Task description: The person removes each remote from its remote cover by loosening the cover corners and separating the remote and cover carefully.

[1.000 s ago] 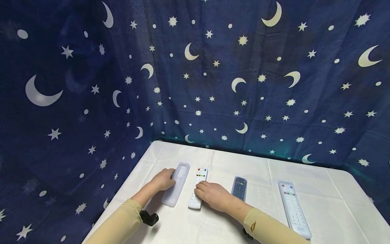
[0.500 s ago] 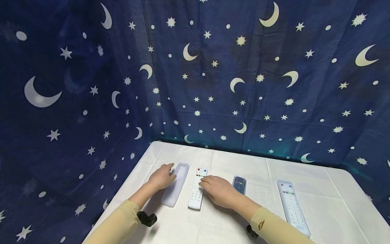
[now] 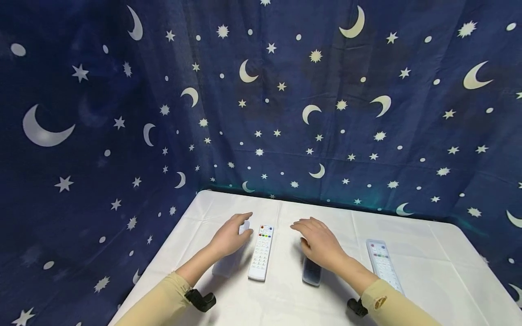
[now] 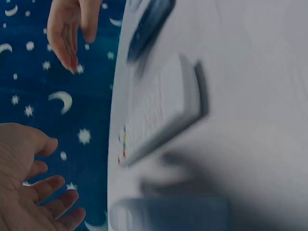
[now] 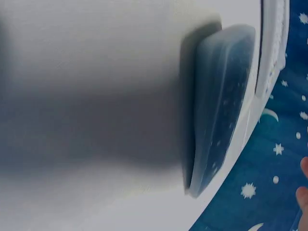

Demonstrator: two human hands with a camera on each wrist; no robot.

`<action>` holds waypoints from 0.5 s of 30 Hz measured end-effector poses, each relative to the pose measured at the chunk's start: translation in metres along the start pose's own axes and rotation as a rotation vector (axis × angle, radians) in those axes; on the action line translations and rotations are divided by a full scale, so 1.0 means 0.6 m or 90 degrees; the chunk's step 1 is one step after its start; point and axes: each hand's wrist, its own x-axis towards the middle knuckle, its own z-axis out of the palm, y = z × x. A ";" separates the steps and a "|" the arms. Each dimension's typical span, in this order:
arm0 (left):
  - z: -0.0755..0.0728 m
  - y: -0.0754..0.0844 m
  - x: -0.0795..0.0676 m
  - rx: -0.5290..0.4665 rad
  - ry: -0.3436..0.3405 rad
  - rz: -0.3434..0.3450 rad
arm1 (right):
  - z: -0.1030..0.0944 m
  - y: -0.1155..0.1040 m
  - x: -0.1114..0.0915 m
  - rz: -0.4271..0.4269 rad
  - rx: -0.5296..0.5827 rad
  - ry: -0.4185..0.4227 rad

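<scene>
A white remote control (image 3: 261, 253) lies face up between my two hands. To its left is an empty translucent remote cover (image 4: 173, 214), largely hidden in the head view by my left hand (image 3: 230, 236). That hand hovers above the cover, fingers apart and relaxed, holding nothing. My right hand (image 3: 322, 242) hangs over a dark remote control (image 3: 311, 272), hiding its upper part. The right wrist view shows this dark remote control (image 5: 224, 106) inside a clear cover, with the right fingertips (image 5: 302, 195) off to the side. Nothing is in the right hand.
Farther right on the white tablecloth (image 3: 440, 290) lies another white remote control (image 3: 384, 266) in a clear cover, its near end behind the right sleeve (image 3: 391, 301). A dark blue curtain (image 3: 285, 113) with moons and stars stands behind the table and along its left.
My right hand has lifted off the white remote control and moved right, over the dark one. My left hand has let go of the cover and moved slightly right above it.
</scene>
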 end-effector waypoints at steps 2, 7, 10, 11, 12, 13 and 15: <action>0.005 0.013 0.001 -0.018 -0.015 0.024 | -0.008 0.009 -0.009 0.033 0.020 0.013; 0.018 0.044 0.000 -0.070 -0.060 0.072 | -0.026 0.024 -0.034 0.140 0.072 0.007; 0.027 0.064 -0.002 -0.103 -0.090 0.088 | -0.033 0.028 -0.047 0.198 0.102 -0.009; 0.031 0.071 -0.002 -0.113 -0.101 0.093 | -0.035 0.029 -0.052 0.215 0.114 -0.014; 0.035 0.077 -0.002 -0.120 -0.112 0.096 | -0.037 0.030 -0.056 0.232 0.126 -0.017; 0.038 0.083 -0.003 -0.128 -0.122 0.097 | -0.038 0.031 -0.061 0.246 0.137 -0.021; 0.047 0.095 -0.002 -0.138 -0.142 0.099 | -0.039 0.032 -0.069 0.277 0.154 -0.032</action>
